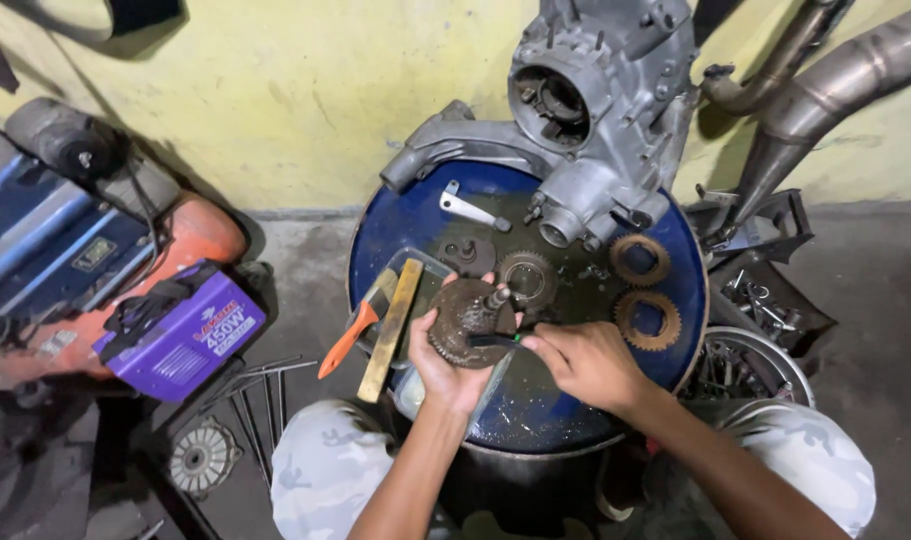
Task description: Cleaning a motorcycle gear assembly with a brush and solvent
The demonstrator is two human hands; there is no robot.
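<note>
Purple welder box (181,335) left of drum; exhaust pipes (836,85) against wall.

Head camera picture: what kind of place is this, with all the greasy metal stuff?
Most likely a small motorbike repair workshop. An engine casing sits on a blue drum top, exhaust pipes lean on the wall, and the left hand holds a greasy gear while the right hand works on it.

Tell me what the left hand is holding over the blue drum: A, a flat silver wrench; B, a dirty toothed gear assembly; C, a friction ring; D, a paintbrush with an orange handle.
B: the left hand grips a grimy toothed gear assembly above the blue drum.
</note>
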